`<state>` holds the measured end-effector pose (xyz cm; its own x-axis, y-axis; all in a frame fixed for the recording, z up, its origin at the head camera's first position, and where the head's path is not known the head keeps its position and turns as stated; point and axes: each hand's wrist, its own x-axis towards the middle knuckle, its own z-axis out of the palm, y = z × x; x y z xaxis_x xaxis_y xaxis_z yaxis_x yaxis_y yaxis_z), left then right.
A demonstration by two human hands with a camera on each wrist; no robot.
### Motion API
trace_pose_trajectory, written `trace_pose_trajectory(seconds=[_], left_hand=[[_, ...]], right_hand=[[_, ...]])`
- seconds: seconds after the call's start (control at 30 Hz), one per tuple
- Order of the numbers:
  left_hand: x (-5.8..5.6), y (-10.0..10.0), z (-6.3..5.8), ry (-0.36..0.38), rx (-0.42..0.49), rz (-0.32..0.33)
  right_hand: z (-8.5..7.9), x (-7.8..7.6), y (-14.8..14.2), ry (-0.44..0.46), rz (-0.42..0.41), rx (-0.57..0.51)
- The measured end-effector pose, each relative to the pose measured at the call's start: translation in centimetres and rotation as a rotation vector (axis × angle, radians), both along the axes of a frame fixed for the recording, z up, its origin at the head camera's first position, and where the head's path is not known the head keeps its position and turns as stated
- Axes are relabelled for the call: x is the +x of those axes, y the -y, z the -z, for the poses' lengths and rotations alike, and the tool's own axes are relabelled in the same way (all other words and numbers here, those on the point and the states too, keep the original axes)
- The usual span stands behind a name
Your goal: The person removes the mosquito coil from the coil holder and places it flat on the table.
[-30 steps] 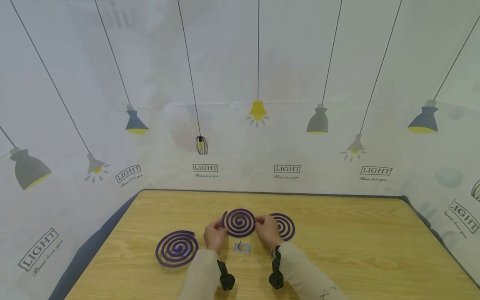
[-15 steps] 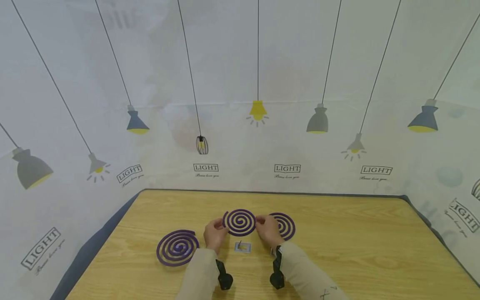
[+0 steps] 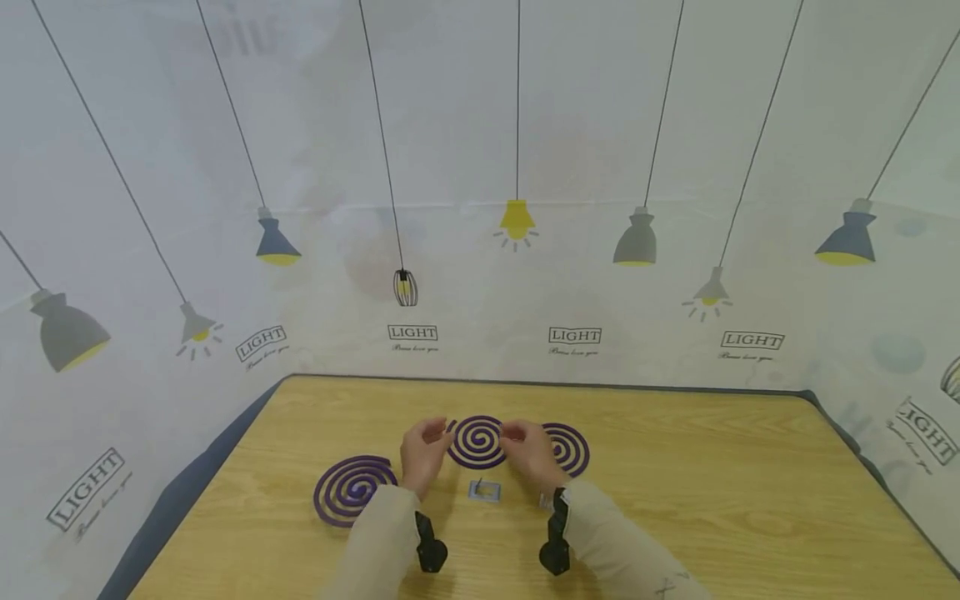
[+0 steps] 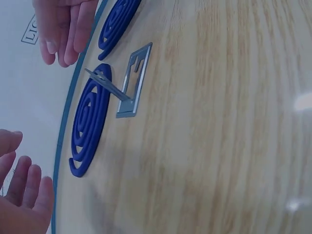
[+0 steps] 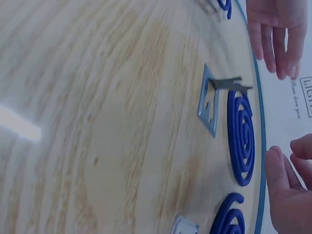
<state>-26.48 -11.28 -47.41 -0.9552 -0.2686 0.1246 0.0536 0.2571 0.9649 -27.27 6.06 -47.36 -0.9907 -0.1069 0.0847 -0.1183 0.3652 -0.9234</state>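
The middle purple mosquito coil (image 3: pixel 477 442) lies flat on the table, behind a small metal coil stand (image 3: pixel 484 490) with a raised prong. My left hand (image 3: pixel 424 454) hovers at its left side, fingers loose and holding nothing. On the other side my right hand (image 3: pixel 529 454) is raised, its fingertips overlapping the coil's edge in the head view. Both wrist views show the hands apart from the middle coil (image 4: pixel 87 122). The right hand (image 5: pixel 292 185) has bent, relaxed fingers around nothing. Behind that hand in the head view is the right coil (image 3: pixel 573 450), partly covered.
A left coil (image 3: pixel 345 492) lies nearer the left forearm, which covers part of it. Another metal stand (image 5: pixel 185 226) sits by the right coil. One more metal piece (image 5: pixel 209 7) shows near the left coil, blurred. White printed cloth walls (image 3: pixel 480 367) border the wooden table (image 3: pixel 712 492).
Earlier both hands held the middle coil by its edges. Now they have let go and lifted a little, and the coil stays on the table. The left hand shifted slightly left.
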Motion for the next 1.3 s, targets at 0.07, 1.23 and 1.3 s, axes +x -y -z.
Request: trace_pose_trajectory(seconds=[0.07,1.23,1.3], left_hand=[[0.2,0.1,-0.6,-0.009,0.014,0.050],[3.4,7.6,-4.0,0.021,-0.137,0.164],[3.7,8.2,-3.9,0.024,-0.136,0.161]], right_hand=[[-0.4,0.3,0.1,0.017,-0.032,-0.036],[-3.2,4.3,6.2,0.143,-0.329,-0.264],[-3.2,4.3,6.9,0.171,-0.356,-0.256]])
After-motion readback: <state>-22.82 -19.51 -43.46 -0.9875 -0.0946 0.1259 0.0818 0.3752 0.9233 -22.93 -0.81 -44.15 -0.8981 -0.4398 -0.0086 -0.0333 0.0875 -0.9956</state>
